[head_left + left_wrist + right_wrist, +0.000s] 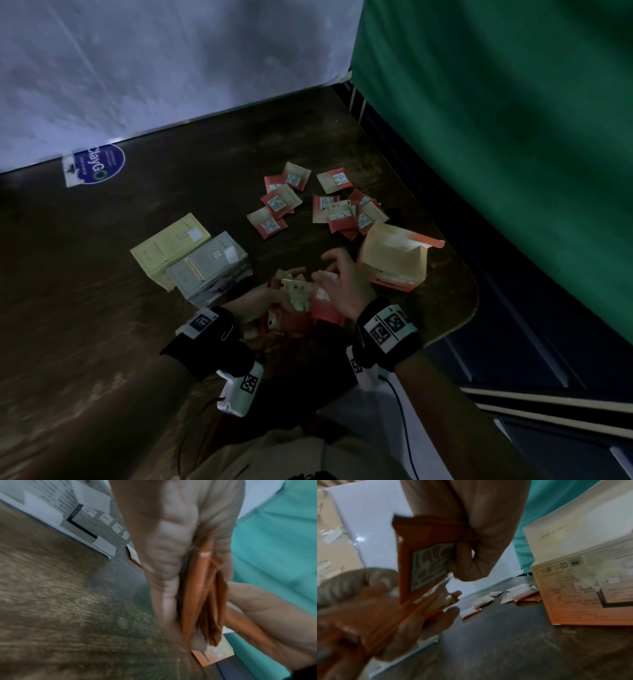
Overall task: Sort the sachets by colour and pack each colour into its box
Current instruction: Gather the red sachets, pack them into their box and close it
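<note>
The left hand (260, 308) grips a bunch of red sachets (301, 308), the right hand (342, 284) pinches one, and the open red box (394, 260) sits just right of them.

Motion blur is smearing the print on the red sachets (202, 601); the right hand (342, 287) is covering part of the stack, and the orange box (590, 591) is running off the right edge.

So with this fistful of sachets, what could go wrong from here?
The left hand grips a fanned stack of red sachets; as the right hand adds to it, some could slip out. The red box sits near the table edge, so a nudge might push it off.
</note>
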The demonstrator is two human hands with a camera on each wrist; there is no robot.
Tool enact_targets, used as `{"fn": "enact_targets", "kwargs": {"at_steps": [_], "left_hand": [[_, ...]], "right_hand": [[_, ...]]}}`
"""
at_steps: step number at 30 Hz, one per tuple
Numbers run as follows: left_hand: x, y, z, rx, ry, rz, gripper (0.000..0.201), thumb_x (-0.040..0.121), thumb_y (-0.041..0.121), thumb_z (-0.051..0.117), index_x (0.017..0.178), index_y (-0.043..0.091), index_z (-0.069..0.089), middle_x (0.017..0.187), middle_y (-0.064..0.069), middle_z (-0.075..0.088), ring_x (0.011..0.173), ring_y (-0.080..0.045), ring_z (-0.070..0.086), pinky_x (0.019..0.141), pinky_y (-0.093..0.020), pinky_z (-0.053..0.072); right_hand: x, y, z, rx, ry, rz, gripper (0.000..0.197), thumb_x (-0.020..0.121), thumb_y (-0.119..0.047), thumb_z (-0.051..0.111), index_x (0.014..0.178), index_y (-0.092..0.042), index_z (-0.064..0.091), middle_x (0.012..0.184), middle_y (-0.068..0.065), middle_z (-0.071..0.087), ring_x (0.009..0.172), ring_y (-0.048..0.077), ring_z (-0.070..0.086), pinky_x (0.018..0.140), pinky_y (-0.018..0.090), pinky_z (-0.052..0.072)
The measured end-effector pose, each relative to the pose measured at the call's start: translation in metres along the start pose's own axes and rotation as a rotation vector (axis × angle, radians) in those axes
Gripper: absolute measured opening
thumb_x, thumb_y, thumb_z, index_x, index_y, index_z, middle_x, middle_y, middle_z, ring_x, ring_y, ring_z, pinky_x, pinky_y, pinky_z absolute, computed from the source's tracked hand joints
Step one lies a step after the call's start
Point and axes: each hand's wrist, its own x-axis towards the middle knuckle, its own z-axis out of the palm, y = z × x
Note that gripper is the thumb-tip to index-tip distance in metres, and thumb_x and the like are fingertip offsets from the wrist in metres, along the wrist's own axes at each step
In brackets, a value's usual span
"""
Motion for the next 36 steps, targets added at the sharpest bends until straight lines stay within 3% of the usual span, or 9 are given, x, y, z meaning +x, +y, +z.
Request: {"fn": "enact_targets", "kwargs": {"at_steps": [5,11,14,18,20,23,27,31,36], "left_hand": [[-0.001,-0.002,-0.002,0.060,0.057,-0.038,0.045,0.081,-0.007,0.036,0.050,0.002,0.069,0.048,-0.013,0.062,0.036,-0.019,0.058,0.037,-0.019,0.046],[-0.009,0.000,0.011,0.055,0.026,-0.046,0.025,0.074,0.003,0.053,0.057,0.002,0.070,0.058,-0.014,0.067,0.047,-0.025,0.065,0.043,-0.028,0.053],[-0.006,0.000,0.013,0.078,0.058,-0.061,0.035,0.089,-0.003,0.038,0.060,-0.001,0.059,0.048,-0.012,0.062,0.037,-0.020,0.060,0.036,-0.023,0.047],[-0.007,0.005,0.010,0.112,0.060,-0.042,0.013,0.084,0.008,0.054,0.095,0.004,0.061,0.066,-0.008,0.071,0.055,-0.018,0.068,0.052,-0.026,0.053],[-0.005,0.005,0.008,0.154,0.013,-0.002,0.052,0.067,0.028,0.078,0.111,0.010,0.058,0.081,-0.005,0.074,0.072,-0.017,0.071,0.061,-0.029,0.055],[-0.005,0.006,0.019,0.139,-0.058,0.004,0.092,0.035,0.053,0.090,0.112,0.014,0.059,0.090,-0.008,0.071,0.084,-0.020,0.069,0.073,-0.034,0.055],[-0.006,0.011,0.034,0.066,0.038,-0.044,0.056,0.086,0.053,0.050,0.123,0.012,0.055,0.102,-0.013,0.062,0.095,-0.025,0.060,0.083,-0.039,0.049],[-0.006,0.011,0.040,0.036,0.074,-0.066,0.041,0.091,0.053,0.044,0.109,0.019,0.058,0.102,-0.011,0.060,0.093,-0.023,0.058,0.076,-0.034,0.048],[-0.001,0.007,0.041,0.069,0.030,-0.053,0.036,0.091,0.052,0.044,0.110,0.024,0.057,0.104,-0.007,0.061,0.097,-0.019,0.059,0.084,-0.034,0.049]], "right_hand": [[-0.005,-0.009,-0.001,0.190,-0.057,-0.099,0.016,0.091,-0.032,0.060,0.094,-0.017,0.052,0.078,-0.005,0.056,0.064,0.000,0.051,0.053,0.011,0.040],[-0.008,-0.009,0.025,0.024,0.061,-0.258,0.018,0.097,-0.018,0.049,0.098,0.000,0.053,0.087,0.005,0.049,0.074,0.013,0.048,0.063,0.017,0.033],[-0.008,-0.009,0.019,0.134,0.070,-0.162,0.021,0.098,-0.018,0.045,0.111,-0.004,0.054,0.106,0.007,0.057,0.094,0.012,0.053,0.079,0.023,0.040],[-0.016,-0.010,-0.010,0.054,-0.323,-0.108,0.085,0.078,-0.033,0.072,0.147,-0.020,0.024,0.151,-0.001,0.025,0.136,0.008,0.026,0.107,0.021,0.029],[-0.025,-0.009,-0.013,-0.132,-0.449,-0.125,0.117,0.064,-0.038,0.084,0.151,-0.026,0.006,0.158,-0.005,0.006,0.144,0.010,0.007,0.114,0.027,0.015],[-0.030,-0.006,0.000,-0.149,-0.386,-0.192,0.125,0.055,-0.036,0.090,0.150,-0.024,0.011,0.157,-0.001,0.013,0.144,0.012,0.012,0.118,0.032,0.016],[-0.030,0.003,0.014,0.005,-0.277,-0.225,0.119,0.050,-0.033,0.092,0.145,-0.025,0.020,0.148,-0.004,0.033,0.136,0.009,0.033,0.114,0.039,0.032],[-0.031,0.004,0.018,0.071,-0.218,-0.225,0.125,0.047,-0.035,0.091,0.140,-0.038,0.009,0.146,0.000,0.035,0.134,0.010,0.036,0.111,0.034,0.034],[-0.030,0.004,0.014,0.048,-0.186,-0.199,0.130,0.050,-0.031,0.091,0.148,-0.025,0.005,0.147,0.002,0.032,0.134,0.013,0.036,0.110,0.031,0.033]]}}
